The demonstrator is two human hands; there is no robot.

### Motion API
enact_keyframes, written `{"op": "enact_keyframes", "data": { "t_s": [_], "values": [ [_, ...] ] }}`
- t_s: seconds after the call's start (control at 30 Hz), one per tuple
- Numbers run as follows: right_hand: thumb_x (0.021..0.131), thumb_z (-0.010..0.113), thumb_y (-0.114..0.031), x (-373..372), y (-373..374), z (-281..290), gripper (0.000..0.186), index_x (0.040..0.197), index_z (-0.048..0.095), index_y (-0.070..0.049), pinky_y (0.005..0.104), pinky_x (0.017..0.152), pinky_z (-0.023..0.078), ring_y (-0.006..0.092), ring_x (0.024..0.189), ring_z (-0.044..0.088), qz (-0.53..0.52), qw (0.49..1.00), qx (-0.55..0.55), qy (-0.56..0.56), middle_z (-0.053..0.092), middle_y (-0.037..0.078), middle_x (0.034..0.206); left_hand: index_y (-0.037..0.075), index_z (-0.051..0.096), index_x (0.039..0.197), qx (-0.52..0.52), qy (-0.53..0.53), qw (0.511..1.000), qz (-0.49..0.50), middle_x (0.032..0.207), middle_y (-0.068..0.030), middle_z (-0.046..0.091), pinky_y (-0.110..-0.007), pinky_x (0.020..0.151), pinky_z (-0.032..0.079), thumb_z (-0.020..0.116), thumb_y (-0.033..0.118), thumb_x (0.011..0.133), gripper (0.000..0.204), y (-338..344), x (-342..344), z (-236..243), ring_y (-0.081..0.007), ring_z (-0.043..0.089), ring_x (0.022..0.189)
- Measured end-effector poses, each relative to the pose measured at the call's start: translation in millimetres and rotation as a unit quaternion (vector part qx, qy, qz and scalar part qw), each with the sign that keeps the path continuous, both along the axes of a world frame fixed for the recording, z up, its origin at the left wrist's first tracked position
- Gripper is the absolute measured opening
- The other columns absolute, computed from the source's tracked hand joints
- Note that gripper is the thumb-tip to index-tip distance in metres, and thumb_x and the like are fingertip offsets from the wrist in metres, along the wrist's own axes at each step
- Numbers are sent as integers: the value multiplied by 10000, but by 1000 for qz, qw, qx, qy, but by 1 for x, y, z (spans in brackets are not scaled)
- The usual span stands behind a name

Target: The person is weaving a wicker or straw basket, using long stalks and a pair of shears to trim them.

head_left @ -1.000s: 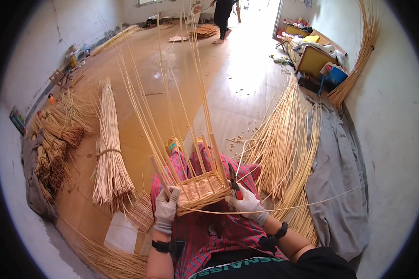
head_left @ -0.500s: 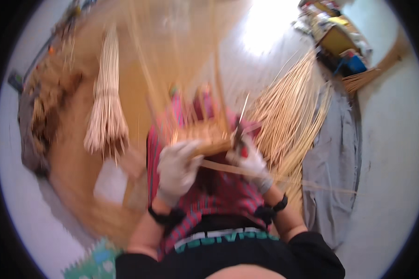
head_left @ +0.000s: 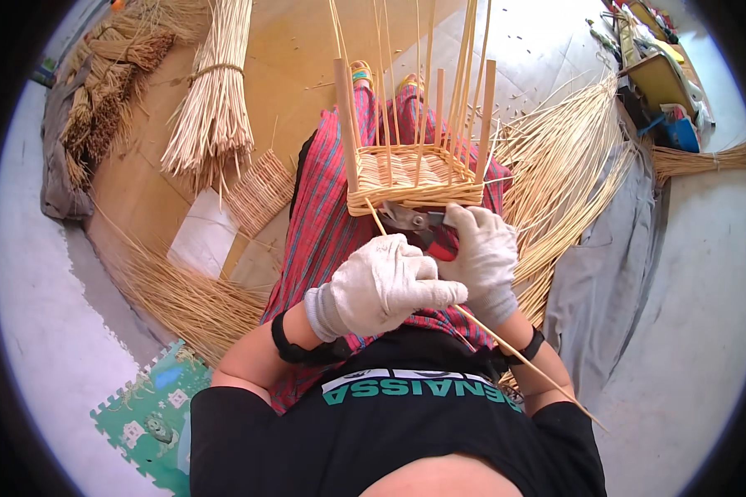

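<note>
The basket (head_left: 406,170) sits over the lap (head_left: 317,211), apparently for steady support. The left hand (head_left: 389,286) pinches a loose strand (head_left: 522,354), probably to control it; the right hand (head_left: 482,253) grips red-handled cutters (head_left: 420,222) beneath the basket's near edge.

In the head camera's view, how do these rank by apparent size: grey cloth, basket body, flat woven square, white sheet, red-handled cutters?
1. Grey cloth
2. Basket body
3. Flat woven square and white sheet: too alike to rank
4. Red-handled cutters, partly covered by the right hand
</note>
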State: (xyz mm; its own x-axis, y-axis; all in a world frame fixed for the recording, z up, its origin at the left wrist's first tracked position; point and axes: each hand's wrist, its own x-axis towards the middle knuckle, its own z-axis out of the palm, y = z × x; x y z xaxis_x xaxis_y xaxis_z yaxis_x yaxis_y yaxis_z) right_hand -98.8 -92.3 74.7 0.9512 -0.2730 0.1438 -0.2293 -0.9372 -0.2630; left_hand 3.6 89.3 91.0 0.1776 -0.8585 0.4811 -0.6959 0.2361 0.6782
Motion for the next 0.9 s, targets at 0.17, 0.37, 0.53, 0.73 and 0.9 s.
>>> {"op": "enact_keyframes", "data": {
  "t_s": [0.17,0.37,0.53,0.73,0.9],
  "values": [
    [614,914,-368,15,2,7,661,1158,622,-133,467,853,458,316,992,628,20,999,-5,25,646,87,1035,190,760,1137,-16,8,1000,10,758,0,611,-377,669,442,697,87,831,329,4,2,0,-226,604,686],
    [661,868,-411,22,7,14,568,1090,631,-124,480,838,467,334,976,651,18,997,-4,73,675,120,1007,195,760,1129,-30,26,999,5,773,0,616,-377,664,444,694,79,837,321,3,7,4,-229,604,687],
    [677,861,-394,34,6,18,519,1060,636,-126,481,819,475,335,940,657,40,996,-43,69,672,123,976,194,752,1141,-23,29,999,-8,780,4,617,-380,658,458,683,39,799,381,3,9,5,-241,608,683],
    [709,837,-379,33,-16,-1,426,986,636,-124,456,763,513,327,864,675,102,992,25,67,666,111,869,167,742,1167,-21,28,999,20,779,4,629,-379,649,482,642,-33,760,464,-6,7,6,-239,623,683],
    [786,781,-410,15,-17,-13,421,1051,633,-119,457,787,518,324,879,675,139,984,77,77,679,116,900,162,741,1167,-50,90,993,52,777,0,637,-376,634,480,650,-34,768,454,-7,7,6,-234,640,692]
  ]
}}
